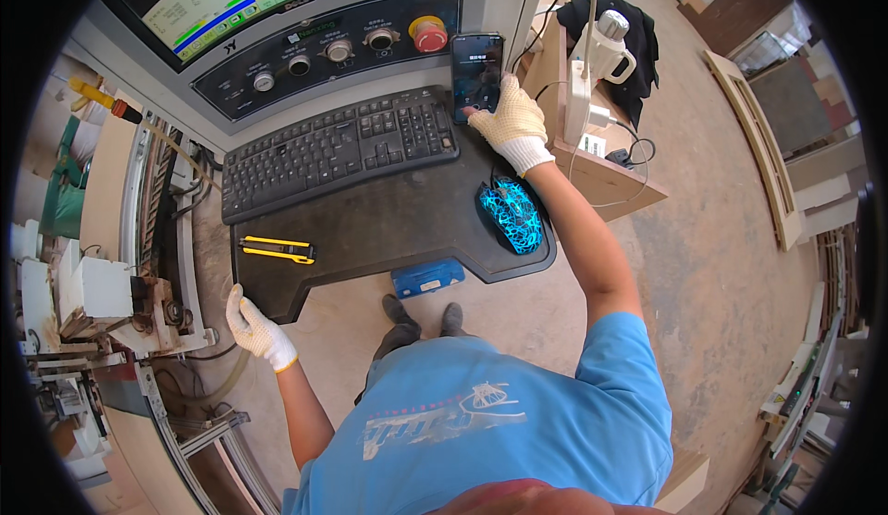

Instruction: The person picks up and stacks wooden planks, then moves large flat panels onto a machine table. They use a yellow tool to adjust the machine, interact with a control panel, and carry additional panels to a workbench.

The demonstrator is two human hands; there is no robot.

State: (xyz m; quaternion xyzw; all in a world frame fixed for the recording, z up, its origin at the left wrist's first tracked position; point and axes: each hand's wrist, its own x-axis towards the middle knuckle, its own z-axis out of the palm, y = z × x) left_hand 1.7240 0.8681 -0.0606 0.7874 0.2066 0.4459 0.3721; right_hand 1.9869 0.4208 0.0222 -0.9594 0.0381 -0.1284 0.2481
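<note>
At the far left stands a white machine part (pixel 97 285); to its right, the person's left hand (pixel 262 332), in a pale knitted glove, is loosely open with its fingers slightly bent; it shows nothing in its grasp and is just beside the left front corner of a black tray (pixel 370 237), though whether it touches cannot be told; on the tray's left side lies a yellow and black box cutter (pixel 277 249); behind it, a black keyboard (pixel 342 152) runs along the back, below a panel with a red button (pixel 430 37); beyond the tray's front edge, a blue box (pixel 427 277) is on the floor; just right of the keyboard is a dark phone (pixel 475 66), its screen lit; the right hand (pixel 518 126), also gloved, reaches its lower right part, a bare fingertip over the screen; whether it grips or only touches cannot be told; nearer the person sits a blue-lit mouse (pixel 513 217); farther right is a white jug (pixel 609 48).
</note>
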